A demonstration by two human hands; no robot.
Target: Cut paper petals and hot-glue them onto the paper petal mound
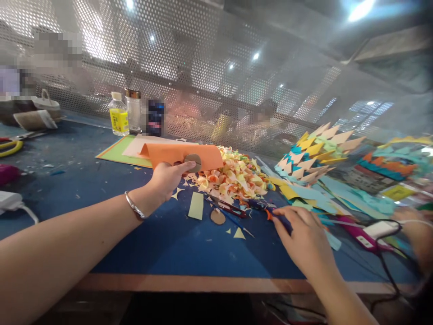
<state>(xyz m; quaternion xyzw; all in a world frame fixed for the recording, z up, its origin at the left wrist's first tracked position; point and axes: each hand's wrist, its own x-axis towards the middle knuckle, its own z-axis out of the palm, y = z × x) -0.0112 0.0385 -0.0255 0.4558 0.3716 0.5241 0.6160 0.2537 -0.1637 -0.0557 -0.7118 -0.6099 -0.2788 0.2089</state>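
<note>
So the pile of cut paper bits is sitting mid-table, and I'll place everything off that. Room first: the blue table runs in front of the pile right out to a pale brown front edge; behind the pile, a mesh panel stands up like a wall. The two hands are well apart, one each side of the pile. Tighter spots: just in front of it there's a green strip, an oval piece and a blue pen; to its right, flat paper strips, a pink power strip with cables, and someone else's hand further out.

Now the orange sheet: it's off the table, left of the pile, with its right end overlapping the pile in this view. Plain, smooth, curled over along the top rather than flat. A grey-brown disc sits against its near face. The left hand pinches both, thumb pressed on the disc, the other fingers mostly hidden by the sheet.

Right hand is just right of the pile's front, fingers curled around the handle of a blue tool with an orange bit; can't tell exactly how the hidden fingertips sit.
</note>
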